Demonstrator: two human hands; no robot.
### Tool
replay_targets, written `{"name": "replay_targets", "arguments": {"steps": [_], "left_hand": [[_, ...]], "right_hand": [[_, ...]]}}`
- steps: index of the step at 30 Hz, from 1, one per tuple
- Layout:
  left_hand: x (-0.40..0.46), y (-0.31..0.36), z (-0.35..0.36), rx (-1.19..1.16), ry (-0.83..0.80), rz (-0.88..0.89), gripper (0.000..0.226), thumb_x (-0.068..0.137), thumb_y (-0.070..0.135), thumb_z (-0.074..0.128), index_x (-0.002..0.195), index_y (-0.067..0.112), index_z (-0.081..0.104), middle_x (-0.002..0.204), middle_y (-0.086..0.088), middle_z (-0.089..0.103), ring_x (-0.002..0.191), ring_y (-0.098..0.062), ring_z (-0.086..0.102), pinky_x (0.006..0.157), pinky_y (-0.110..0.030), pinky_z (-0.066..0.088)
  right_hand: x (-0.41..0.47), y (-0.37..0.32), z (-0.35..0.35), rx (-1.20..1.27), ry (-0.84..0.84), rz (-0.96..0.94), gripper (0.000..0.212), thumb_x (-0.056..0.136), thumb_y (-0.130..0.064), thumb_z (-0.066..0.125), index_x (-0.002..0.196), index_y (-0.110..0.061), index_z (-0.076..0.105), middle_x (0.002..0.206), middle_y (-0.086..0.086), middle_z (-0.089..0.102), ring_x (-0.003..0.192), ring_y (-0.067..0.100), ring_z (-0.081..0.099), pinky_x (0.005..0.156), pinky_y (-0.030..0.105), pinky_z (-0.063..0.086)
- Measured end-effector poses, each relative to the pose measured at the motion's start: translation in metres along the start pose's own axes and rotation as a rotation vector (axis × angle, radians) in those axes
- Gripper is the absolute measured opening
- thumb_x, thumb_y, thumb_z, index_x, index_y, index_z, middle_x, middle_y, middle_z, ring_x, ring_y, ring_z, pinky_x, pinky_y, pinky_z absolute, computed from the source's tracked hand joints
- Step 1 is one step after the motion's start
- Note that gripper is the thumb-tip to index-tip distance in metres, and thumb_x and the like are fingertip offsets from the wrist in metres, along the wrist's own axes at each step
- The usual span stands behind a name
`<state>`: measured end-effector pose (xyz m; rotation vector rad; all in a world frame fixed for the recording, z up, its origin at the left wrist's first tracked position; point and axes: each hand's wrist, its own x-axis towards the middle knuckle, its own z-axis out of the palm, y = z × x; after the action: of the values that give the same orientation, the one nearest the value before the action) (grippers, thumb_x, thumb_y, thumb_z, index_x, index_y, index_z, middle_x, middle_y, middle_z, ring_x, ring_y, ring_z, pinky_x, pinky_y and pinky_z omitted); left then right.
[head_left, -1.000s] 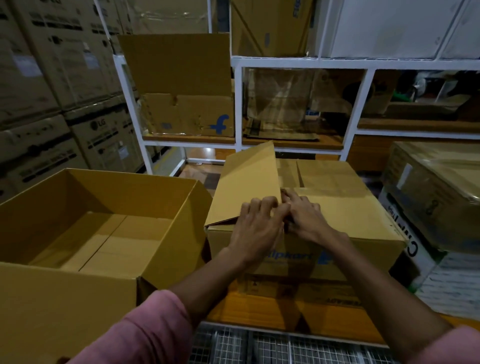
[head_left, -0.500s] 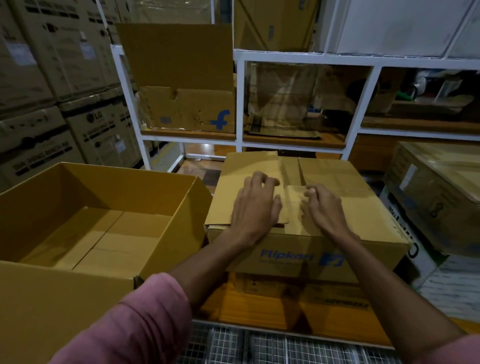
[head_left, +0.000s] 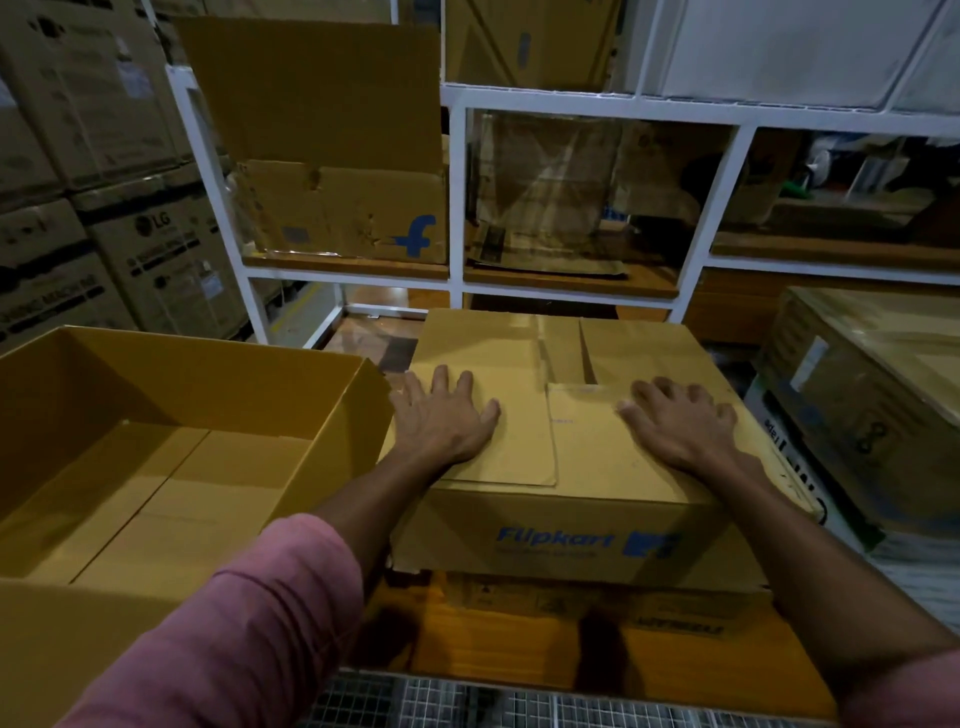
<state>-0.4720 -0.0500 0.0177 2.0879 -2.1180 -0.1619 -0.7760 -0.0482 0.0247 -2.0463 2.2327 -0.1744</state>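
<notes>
A brown Flipkart carton (head_left: 566, 535) sits in front of me on flattened cardboard, its top flaps folded down and interlocked. My left hand (head_left: 441, 421) lies flat on the left flap with fingers spread. My right hand (head_left: 680, 426) presses on the right flap, its fingers spread and slightly bent. Neither hand holds anything.
An open, empty carton (head_left: 171, 441) stands at my left, touching the closed one. Behind is a white metal rack (head_left: 457, 208) holding a worn carton (head_left: 353, 218) and flat cardboard. Stacked LG boxes (head_left: 156, 260) fill the far left; a wrapped box (head_left: 872, 410) sits at right.
The raised left flap has been folded down flat. Both hands have slid apart from the middle of the lid to its left and right sides.
</notes>
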Motion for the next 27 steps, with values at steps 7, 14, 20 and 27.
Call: {"name": "replay_targets", "arguments": {"steps": [7, 14, 20, 27], "left_hand": [[0.034, -0.009, 0.001, -0.035, -0.087, -0.109, 0.083, 0.092, 0.080, 0.018, 0.163, 0.038, 0.008, 0.173, 0.005, -0.001, 0.150, -0.055, 0.008, 0.116, -0.071, 0.019], [0.046, -0.013, 0.002, -0.032, -0.094, -0.128, 0.084, 0.091, 0.082, 0.019, 0.163, 0.040, 0.008, 0.172, 0.009, 0.001, 0.148, -0.055, 0.017, 0.111, -0.064, 0.032], [0.041, -0.013, -0.003, -0.063, -0.062, -0.085, 0.089, 0.089, 0.082, 0.021, 0.163, 0.034, 0.014, 0.172, 0.005, 0.006, 0.149, -0.054, 0.017, 0.113, -0.066, 0.030], [0.016, -0.043, -0.086, -0.076, 0.172, 0.012, 0.078, 0.100, 0.068, 0.027, 0.163, 0.022, 0.022, 0.172, -0.004, 0.011, 0.151, -0.036, 0.029, 0.120, -0.060, 0.020]], "right_hand": [[0.041, 0.037, -0.005, 0.028, -0.098, 0.077, 0.094, 0.081, -0.095, 0.009, 0.159, -0.044, 0.019, 0.172, -0.005, 0.005, 0.154, 0.046, 0.000, 0.114, 0.078, 0.006], [0.061, 0.052, -0.009, 0.011, -0.125, 0.065, 0.116, 0.058, -0.107, 0.003, 0.156, -0.047, 0.018, 0.171, -0.003, 0.007, 0.151, 0.047, 0.019, 0.111, 0.076, 0.020], [0.048, 0.046, -0.008, 0.033, 0.026, 0.034, 0.110, 0.066, -0.105, 0.007, 0.148, -0.041, 0.041, 0.167, 0.001, 0.024, 0.142, 0.048, 0.033, 0.106, 0.075, 0.026], [0.005, -0.016, -0.086, 0.036, 0.193, -0.048, 0.097, 0.077, -0.097, 0.017, 0.145, -0.033, 0.043, 0.159, 0.006, 0.033, 0.136, 0.049, 0.037, 0.103, 0.071, 0.031]]}}
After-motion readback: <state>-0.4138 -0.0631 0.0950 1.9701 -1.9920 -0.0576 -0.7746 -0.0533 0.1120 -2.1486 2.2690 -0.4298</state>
